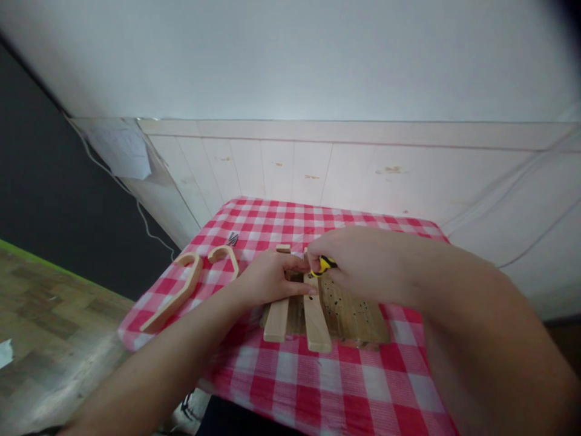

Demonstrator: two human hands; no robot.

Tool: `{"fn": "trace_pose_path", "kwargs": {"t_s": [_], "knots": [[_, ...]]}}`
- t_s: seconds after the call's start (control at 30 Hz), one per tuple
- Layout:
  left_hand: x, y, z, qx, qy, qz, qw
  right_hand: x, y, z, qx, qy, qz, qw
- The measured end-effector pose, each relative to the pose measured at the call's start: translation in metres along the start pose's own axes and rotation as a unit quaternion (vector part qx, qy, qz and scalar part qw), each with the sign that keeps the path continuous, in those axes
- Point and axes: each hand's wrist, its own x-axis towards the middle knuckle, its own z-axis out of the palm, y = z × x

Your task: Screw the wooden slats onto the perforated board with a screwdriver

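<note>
While the right hand (336, 249) grips a yellow-black tool (327, 263), the left hand (267, 275), grip unclear, partly hides wooden strips (318, 330) mid-table. Hooked pieces (176, 300) lie at nine o'clock, metal bits (233, 238) at ten.

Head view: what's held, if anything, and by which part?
Right hand: yellow-and-black tool, apparently by its handle. Left hand: thumb on a wooden piece, near mid-length; whether it grips can't be told.

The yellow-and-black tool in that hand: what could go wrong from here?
The yellow-and-black tool in the right hand might slip into the left hand, whose fingers sit close by. The wooden piece beneath might also shift on the speckled board; I see no clamp.
</note>
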Motion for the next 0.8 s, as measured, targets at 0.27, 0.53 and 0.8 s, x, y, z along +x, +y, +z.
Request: {"fn": "trace_pose_path", "kwargs": {"t_s": [0.27, 0.53, 0.8], "knots": [[0.000, -0.004, 0.001, -0.026, -0.009, 0.020, 0.999, 0.020, -0.013, -0.014, -0.058, 0.056, 0.139, 0.987], [0.000, -0.002, 0.000, -0.010, -0.009, 0.007, 1.000, 0.008, -0.001, -0.017, -0.032, 0.054, 0.097, 0.993], [-0.004, -0.003, 0.005, -0.122, 0.046, 0.009, 0.991, -0.008, 0.021, -0.035, 0.085, 0.235, 0.016, 0.968]]}}
